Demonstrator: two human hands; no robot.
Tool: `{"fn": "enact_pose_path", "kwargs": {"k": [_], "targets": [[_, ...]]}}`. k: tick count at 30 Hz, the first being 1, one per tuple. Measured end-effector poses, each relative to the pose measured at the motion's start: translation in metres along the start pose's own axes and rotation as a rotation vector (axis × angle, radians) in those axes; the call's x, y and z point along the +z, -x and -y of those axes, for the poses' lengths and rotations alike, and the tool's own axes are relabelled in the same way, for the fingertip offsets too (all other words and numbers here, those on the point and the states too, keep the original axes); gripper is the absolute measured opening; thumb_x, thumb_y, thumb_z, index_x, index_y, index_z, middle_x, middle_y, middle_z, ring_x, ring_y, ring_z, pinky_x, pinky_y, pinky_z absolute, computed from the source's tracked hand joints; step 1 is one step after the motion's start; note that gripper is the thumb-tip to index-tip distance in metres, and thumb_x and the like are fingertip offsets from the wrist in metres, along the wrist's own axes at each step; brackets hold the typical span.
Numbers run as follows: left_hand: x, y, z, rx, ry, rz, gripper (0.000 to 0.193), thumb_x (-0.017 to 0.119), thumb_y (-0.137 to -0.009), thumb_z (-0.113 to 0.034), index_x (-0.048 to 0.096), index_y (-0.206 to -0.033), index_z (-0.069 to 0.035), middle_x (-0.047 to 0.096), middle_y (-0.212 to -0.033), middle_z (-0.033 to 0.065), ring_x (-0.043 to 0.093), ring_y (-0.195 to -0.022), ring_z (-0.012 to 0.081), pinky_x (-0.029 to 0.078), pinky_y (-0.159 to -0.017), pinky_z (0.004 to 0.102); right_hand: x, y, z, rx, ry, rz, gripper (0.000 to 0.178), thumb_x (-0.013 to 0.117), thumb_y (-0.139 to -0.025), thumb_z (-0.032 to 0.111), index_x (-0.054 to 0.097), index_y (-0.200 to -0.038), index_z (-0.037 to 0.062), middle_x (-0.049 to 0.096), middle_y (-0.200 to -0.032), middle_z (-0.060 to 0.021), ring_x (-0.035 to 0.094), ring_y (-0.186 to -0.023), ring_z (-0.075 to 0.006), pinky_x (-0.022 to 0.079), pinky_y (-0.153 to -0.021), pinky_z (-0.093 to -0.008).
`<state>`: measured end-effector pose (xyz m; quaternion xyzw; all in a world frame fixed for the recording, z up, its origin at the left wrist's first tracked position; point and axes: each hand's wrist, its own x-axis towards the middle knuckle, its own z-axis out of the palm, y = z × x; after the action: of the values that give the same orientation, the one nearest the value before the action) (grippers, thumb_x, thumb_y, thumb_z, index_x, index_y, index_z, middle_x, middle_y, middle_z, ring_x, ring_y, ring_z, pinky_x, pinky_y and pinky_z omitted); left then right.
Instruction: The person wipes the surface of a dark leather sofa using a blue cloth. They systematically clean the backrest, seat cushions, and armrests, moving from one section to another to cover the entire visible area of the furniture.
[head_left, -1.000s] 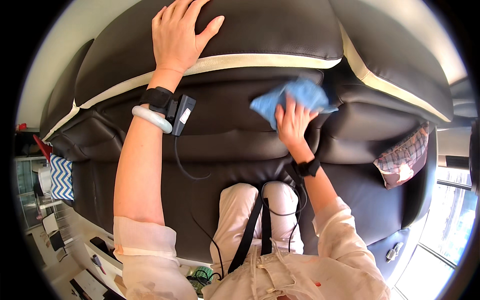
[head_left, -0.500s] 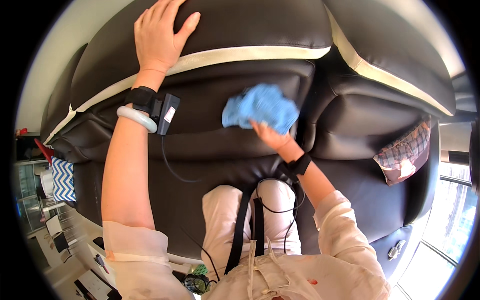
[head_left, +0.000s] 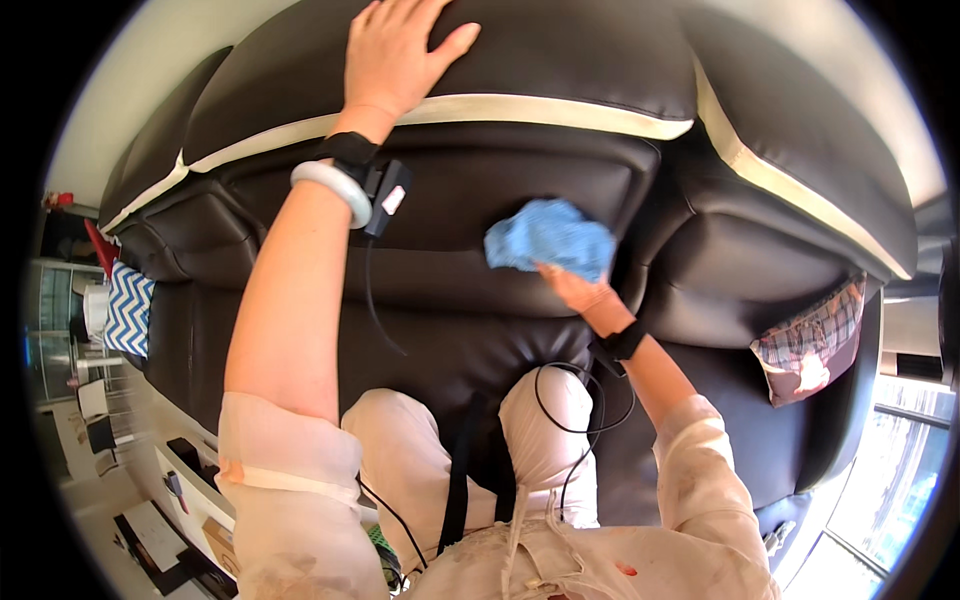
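My right hand (head_left: 578,288) holds a bunched blue cloth (head_left: 548,236) against the lower backrest of a dark brown leather sofa (head_left: 420,225). The cloth covers most of its fingers; the thumb side shows at the cloth's near edge. Farther up and to the left, my left hand (head_left: 402,52) lies flat on the upper back cushion, fingers spread, above a cream trim band (head_left: 540,107). A pale bangle (head_left: 330,187) and a black strap with a small black box (head_left: 388,197) are on my left wrist. A black strap (head_left: 627,340) circles my right wrist.
A plaid cushion (head_left: 815,338) leans in the sofa's right corner, and a blue-and-white zigzag cushion (head_left: 130,308) stands at its left end. My knees (head_left: 548,405) press at the seat. A black cable (head_left: 540,390) loops by my right knee. Bright windows (head_left: 900,470) are at right.
The view has shifted, so the sofa sits slightly lower and to the right. My right hand and the cloth are still on the backrest. My left hand stays flat on the upper cushion.
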<state>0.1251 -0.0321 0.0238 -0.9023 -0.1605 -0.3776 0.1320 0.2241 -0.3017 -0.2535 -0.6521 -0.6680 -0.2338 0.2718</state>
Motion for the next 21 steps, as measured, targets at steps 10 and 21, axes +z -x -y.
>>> {"fn": "enact_pose_path", "kwargs": {"k": [10, 21], "targets": [[-0.015, 0.044, -0.016, -0.112, -0.004, -0.279, 0.043, 0.066, -0.093, -0.032, 0.06, -0.133, -0.014, 0.057, -0.139, 0.013, 0.051, -0.131, 0.0338, 0.036, -0.111, 0.0505, 0.0, -0.081, 0.053, -0.071, -0.058, 0.111, 0.047, 0.068, -0.088, 0.028, 0.061, -0.133, 0.0154, 0.068, -0.124, -0.0091, 0.064, -0.114, -0.0349, 0.048, -0.101, -0.0447], [0.011, 0.341, -0.04, -1.068, 0.262, 0.02, 0.078, 0.07, -0.091, -0.024, 0.029, -0.157, -0.013, 0.011, -0.167, 0.0179, 0.012, -0.152, 0.0431, 0.018, -0.115, 0.0603, -0.033, -0.075, 0.039, 0.009, 0.062, 0.19, 0.051, 0.078, -0.085, 0.036, 0.065, -0.128, 0.0121, 0.065, -0.129, -0.0092, 0.057, -0.122, -0.0353, 0.042, -0.105, -0.0485]]}}
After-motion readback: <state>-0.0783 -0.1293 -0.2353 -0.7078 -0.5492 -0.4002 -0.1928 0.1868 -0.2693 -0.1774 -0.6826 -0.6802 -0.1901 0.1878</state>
